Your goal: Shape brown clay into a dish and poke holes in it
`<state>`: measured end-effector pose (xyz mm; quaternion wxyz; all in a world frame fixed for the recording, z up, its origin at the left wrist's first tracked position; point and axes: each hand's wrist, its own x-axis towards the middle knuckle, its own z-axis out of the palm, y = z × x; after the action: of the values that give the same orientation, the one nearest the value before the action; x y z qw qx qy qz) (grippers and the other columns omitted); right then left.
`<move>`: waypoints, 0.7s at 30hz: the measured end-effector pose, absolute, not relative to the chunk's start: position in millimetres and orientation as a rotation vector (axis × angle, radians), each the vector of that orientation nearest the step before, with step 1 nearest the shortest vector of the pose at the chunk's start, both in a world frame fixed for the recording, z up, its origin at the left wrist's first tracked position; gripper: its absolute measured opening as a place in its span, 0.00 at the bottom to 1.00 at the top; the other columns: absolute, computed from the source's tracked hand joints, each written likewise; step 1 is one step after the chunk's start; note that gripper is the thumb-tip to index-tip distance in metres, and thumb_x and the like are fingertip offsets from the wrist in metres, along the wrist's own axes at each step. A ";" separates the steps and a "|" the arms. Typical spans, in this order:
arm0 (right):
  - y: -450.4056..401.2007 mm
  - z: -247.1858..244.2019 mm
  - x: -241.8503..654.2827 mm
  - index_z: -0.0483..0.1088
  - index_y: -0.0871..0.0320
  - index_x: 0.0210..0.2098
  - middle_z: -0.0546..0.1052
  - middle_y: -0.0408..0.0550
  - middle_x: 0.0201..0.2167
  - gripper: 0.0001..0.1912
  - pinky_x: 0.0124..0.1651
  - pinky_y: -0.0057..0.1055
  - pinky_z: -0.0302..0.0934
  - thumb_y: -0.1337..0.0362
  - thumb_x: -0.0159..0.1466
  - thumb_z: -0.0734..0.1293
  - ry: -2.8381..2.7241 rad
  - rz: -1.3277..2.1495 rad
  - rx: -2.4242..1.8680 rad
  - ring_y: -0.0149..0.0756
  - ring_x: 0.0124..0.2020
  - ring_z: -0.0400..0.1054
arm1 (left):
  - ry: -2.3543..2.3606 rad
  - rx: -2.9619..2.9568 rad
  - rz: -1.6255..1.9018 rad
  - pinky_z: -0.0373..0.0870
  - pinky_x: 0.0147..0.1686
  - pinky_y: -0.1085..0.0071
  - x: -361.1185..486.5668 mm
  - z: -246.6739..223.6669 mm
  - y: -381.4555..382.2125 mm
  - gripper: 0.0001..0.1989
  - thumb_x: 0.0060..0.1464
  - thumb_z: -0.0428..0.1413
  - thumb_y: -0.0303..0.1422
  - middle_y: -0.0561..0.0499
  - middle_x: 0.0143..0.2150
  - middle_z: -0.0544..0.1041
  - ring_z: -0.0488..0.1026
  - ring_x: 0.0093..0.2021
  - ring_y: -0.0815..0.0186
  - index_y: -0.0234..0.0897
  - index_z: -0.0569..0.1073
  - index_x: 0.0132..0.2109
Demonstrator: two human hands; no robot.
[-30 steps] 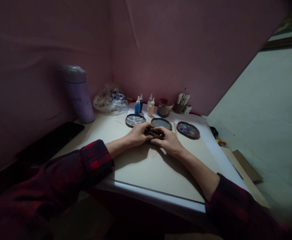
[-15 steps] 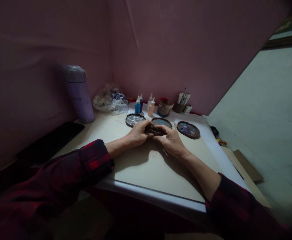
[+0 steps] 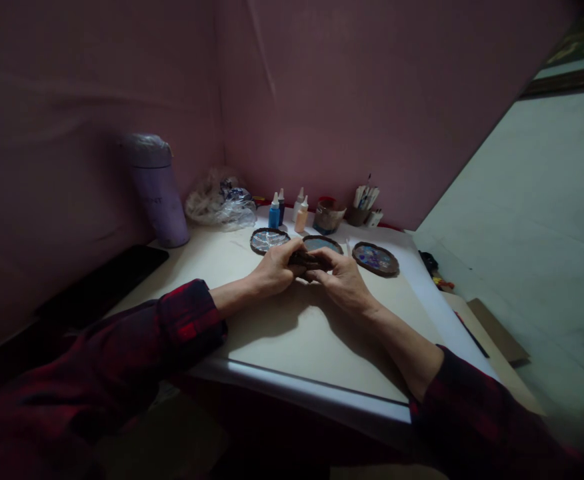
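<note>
Both my hands meet over the middle of the table, gripping a dark brown clay-like piece (image 3: 313,262) between thumbs and fingers. My left hand (image 3: 279,268) is closed on its left end, and my right hand (image 3: 343,277) on its right end. Much of the piece is hidden by the fingers, so its full shape cannot be made out. Just behind the hands lies a brown-rimmed disc with a grey-blue face (image 3: 325,244), partly covered. A disc with whitish streaks (image 3: 269,241) is on its left, and one with blue and purple blotches (image 3: 375,259) on its right.
Along the back stand a blue paint bottle (image 3: 274,213), a peach one (image 3: 301,217), other bottles, a jar (image 3: 328,217) and a brush cup (image 3: 359,215). A purple tumbler (image 3: 159,200), a crumpled plastic bag (image 3: 219,203) and a dark flat object (image 3: 105,283) are left.
The brown piece has turned slightly in my fingers, and a lower edge of it shows beneath the thumbs. My hands stay in nearly the same place.
</note>
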<state>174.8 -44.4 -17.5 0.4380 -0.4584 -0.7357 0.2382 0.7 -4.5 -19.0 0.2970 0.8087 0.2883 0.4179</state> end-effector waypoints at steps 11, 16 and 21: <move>-47.1 -17.3 172.2 0.74 0.56 0.39 0.79 0.44 0.33 0.10 0.39 0.33 0.66 0.69 0.57 0.66 -1.785 0.586 -1.108 0.37 0.34 0.72 | 0.752 2.142 1.142 0.56 0.29 0.76 0.1 -16.9 -6.9 0.08 0.42 0.55 0.23 0.57 0.29 0.66 0.61 0.30 0.72 0.35 0.65 0.32; -46.9 -20.4 172.5 0.74 0.55 0.39 0.78 0.43 0.32 0.11 0.36 0.32 0.66 0.69 0.56 0.65 -1.753 0.614 -1.105 0.36 0.32 0.72 | 0.745 2.114 1.146 0.57 0.28 0.76 0.2 -16.2 -9.2 0.08 0.42 0.54 0.22 0.57 0.28 0.66 0.62 0.29 0.72 0.35 0.66 0.32; -48.2 -18.0 171.2 0.75 0.56 0.39 0.79 0.44 0.35 0.12 0.39 0.33 0.66 0.69 0.56 0.65 -1.755 0.541 -1.125 0.37 0.35 0.72 | 0.711 2.060 1.166 0.60 0.29 0.76 1.8 -22.7 -3.9 0.09 0.42 0.56 0.23 0.56 0.30 0.69 0.65 0.31 0.71 0.35 0.68 0.34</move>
<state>171.2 -48.2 -18.0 0.4741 -0.4600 -0.7175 0.2212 1.8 -3.9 -22.7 0.3288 0.7871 0.2716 0.4455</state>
